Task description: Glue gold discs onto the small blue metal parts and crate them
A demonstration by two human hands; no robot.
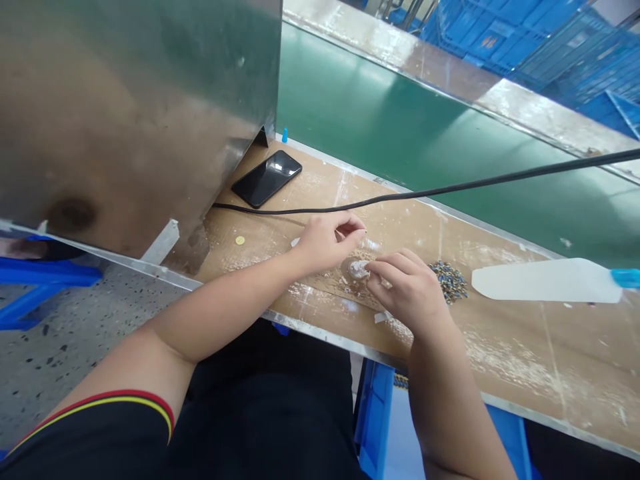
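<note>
Above the brown worktop (505, 333), my left hand (333, 241) is closed in a pinch; what its fingertips hold is too small to name. Just to its right, my right hand (407, 283) has thumb and fingers pinched beside a small whitish, shiny lump (359, 269) and touches its edge. The lump's exact kind cannot be made out. Behind my right hand lies a pile of small dark and gold pieces (450, 281). White crumbs and scraps are scattered under and around both hands.
A black phone (267, 179) and a black cable (370, 201) lie beyond my left hand. A metal box (140, 120) stands at left. A white bottle (545, 280) lies at right. Past the worktop runs a green belt (450, 140). A blue crate (377, 413) sits below.
</note>
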